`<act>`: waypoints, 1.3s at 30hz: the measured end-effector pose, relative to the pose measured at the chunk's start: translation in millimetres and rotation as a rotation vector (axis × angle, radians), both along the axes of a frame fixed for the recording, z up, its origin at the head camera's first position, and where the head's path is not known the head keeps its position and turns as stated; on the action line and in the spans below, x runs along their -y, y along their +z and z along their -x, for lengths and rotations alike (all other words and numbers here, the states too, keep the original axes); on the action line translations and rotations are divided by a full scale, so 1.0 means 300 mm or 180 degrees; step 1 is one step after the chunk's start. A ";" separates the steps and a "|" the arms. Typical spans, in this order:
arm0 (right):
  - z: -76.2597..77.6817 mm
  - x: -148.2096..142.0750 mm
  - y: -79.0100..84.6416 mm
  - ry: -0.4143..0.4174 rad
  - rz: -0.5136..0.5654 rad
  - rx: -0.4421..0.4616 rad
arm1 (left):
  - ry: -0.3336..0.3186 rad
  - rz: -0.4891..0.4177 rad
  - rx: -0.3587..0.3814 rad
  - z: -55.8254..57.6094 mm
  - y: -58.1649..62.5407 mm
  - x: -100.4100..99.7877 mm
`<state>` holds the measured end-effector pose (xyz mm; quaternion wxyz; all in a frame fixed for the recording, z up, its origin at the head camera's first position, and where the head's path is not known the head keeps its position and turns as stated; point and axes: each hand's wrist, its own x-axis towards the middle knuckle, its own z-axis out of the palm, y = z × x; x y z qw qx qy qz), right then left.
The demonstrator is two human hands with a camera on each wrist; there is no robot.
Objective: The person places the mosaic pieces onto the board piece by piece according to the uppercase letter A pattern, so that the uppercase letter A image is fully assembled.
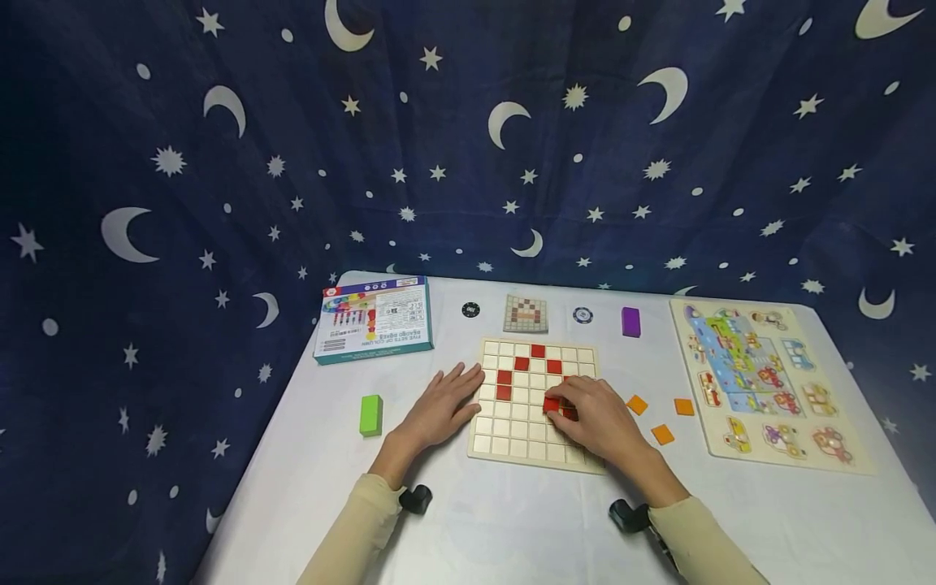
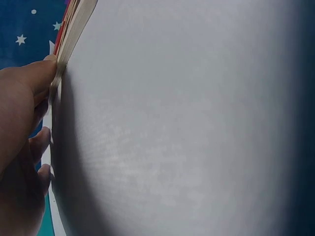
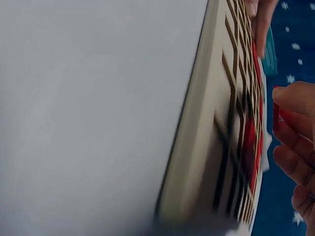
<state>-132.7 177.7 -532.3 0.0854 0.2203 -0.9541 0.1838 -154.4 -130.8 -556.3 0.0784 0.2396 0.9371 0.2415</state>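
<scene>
A cream grid board [image 1: 500,451] lies on the white table, with several red tiles [image 1: 538,351] set in its squares in a slanting, roof-like pattern. Between thumb and fingertips my right hand [image 1: 603,416] pinches a red tile [image 3: 276,109] over the right half of the board; the right wrist view shows it raised off the surface. That hand covers part of the board's right side. My left hand [image 1: 437,412] lies by the board's left edge, fingers extended, fingertips touching the edge. Behind the board is a small card [image 1: 525,327] printed with a grid pattern.
Three orange tiles [image 1: 663,435] lie right of the board, near a wooden picture puzzle [image 1: 793,382]. A green block [image 1: 370,415] and a cardboard box [image 1: 374,321] are at the left. Farther back are a black chip [image 1: 471,309], a blue-and-white chip [image 1: 582,315] and a purple block [image 1: 630,322].
</scene>
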 end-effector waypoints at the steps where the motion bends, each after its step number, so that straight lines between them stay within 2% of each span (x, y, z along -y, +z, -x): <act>1: 0.004 0.018 -0.002 0.0030 -0.0009 0.0013 | -0.0003 0.0000 -0.0002 0.000 -0.001 -0.001; 8: 0.025 0.129 -0.015 0.0269 -0.0007 0.0107 | -0.0028 -0.0029 0.0008 -0.002 0.000 -0.003; 15: 0.039 0.193 -0.019 0.0348 0.0006 0.0219 | -0.0018 -0.0037 0.0009 0.007 0.004 -0.002; 23: 0.045 0.216 -0.037 0.0444 -0.0081 0.0154 | -0.0026 0.0008 0.0032 0.014 -0.001 0.001; 39: 0.042 0.228 -0.039 0.0428 -0.0097 0.0069 | 0.0024 0.0024 0.0046 0.003 -0.002 0.002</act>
